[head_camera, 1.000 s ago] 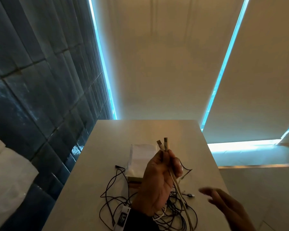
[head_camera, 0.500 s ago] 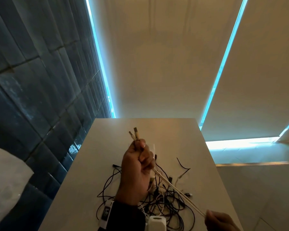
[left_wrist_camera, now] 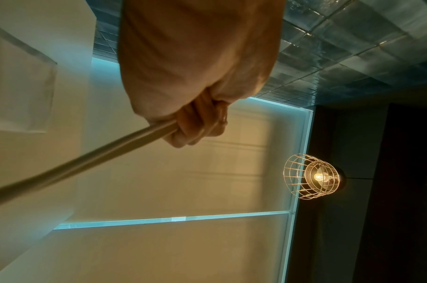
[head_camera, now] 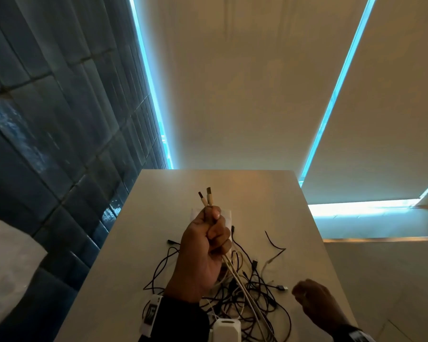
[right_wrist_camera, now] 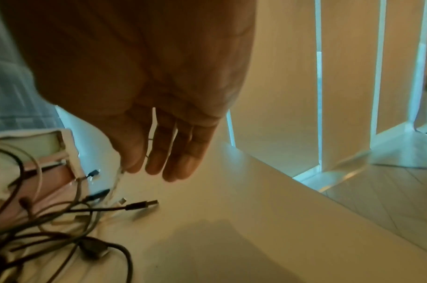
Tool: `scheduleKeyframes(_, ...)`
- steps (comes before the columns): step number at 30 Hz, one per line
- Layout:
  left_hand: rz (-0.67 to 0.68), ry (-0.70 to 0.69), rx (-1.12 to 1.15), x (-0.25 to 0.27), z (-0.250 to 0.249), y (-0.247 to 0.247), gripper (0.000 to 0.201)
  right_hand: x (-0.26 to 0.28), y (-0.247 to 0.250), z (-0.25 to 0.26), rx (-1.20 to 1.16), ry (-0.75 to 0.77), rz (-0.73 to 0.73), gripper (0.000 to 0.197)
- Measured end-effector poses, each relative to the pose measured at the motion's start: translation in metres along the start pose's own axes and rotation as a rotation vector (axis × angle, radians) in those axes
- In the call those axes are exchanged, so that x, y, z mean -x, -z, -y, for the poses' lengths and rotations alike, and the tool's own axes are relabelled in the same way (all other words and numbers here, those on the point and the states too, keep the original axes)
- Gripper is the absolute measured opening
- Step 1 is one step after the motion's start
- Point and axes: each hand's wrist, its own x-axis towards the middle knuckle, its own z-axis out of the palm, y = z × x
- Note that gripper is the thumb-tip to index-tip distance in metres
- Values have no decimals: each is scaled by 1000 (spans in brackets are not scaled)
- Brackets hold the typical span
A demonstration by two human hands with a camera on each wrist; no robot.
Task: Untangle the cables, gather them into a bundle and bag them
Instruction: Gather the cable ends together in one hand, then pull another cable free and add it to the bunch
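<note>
My left hand (head_camera: 211, 234) is raised above the table and grips a doubled white cable (head_camera: 242, 287), fingers curled round it. Its two plug ends (head_camera: 205, 197) stick up above the fist. In the left wrist view the cable (left_wrist_camera: 91, 162) runs out of the closed fingers (left_wrist_camera: 198, 128). A tangle of black and white cables (head_camera: 235, 294) lies on the table under the hand. My right hand (head_camera: 314, 301) hovers to the right of the tangle; its fingers (right_wrist_camera: 173, 159) hang straight and hold nothing. A flat white bag (head_camera: 226, 217) lies behind the left fist, mostly hidden.
The pale table (head_camera: 257, 188) is narrow, with a dark tiled wall (head_camera: 47, 144) on its left and a drop to the floor on its right edge (right_wrist_camera: 292, 183). A black USB plug (right_wrist_camera: 141, 204) lies under the right hand. A white boxy object (head_camera: 226, 329) sits at the near edge.
The right hand, low on the white cable half a second ago, has let it go and moved up and right. The left hand keeps the cable ends raised.
</note>
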Motion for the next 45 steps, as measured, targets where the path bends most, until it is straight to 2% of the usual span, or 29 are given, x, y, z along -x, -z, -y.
scheduleKeyframes(1, 0, 3, 0, 0, 0, 1, 32, -7, -1, -1, 40, 50, -2, 27)
scheduleKeyframes(5, 7, 0, 6, 0, -4, 4, 28, -28, -18, 16, 146, 78, 61, 17)
scheduleKeyframes(8, 1, -6, 6, 0, -5, 7, 28, -33, -33, 15, 208, 94, 108, 30)
scheduleKeyframes(10, -4, -4, 11, -1, -5, 9, 29, -36, -39, 9, 238, 102, 82, 34)
scheduleKeyframes(15, -6, 5, 5, -3, -4, 12, 33, -34, -30, 4, 237, 157, 49, 15)
scheduleKeyframes(17, -12, 1, -9, -4, -4, 14, 33, -33, -19, 6, 213, 197, 30, 15)
scheduleKeyframes(21, -48, -2, -78, -5, -2, 17, 28, -29, 14, 34, -5, 382, -147, 30)
scheduleKeyframes(24, -74, -6, -130, -7, 1, 20, 27, -25, 30, 76, -293, 417, -235, 18)
scheduleKeyframes(26, -90, -18, -192, -7, 3, 21, 27, -21, 34, 103, -520, 378, -208, 9)
scheduleKeyframes(28, -109, -40, -284, -7, 5, 22, 25, -14, 35, 130, -760, 365, -137, 9)
scheduleKeyframes(30, -137, -64, -386, -7, 7, 24, 22, -6, 35, 156, -901, 372, -110, 12)
scheduleKeyframes(34, -214, -101, -609, -10, 12, 32, 18, 2, 31, 197, -1010, 442, -113, 13)
scheduleKeyframes(37, -247, -128, -737, -12, 15, 38, 13, 7, 32, 213, -1046, 506, -49, 7)
scheduleKeyframes(41, -257, -198, -785, -14, 18, 42, 13, 15, 31, 218, -1089, 526, -12, 13)
scheduleKeyframes(45, -270, -222, -715, -13, 17, 41, 18, 20, 30, 212, -1064, 501, 35, 26)
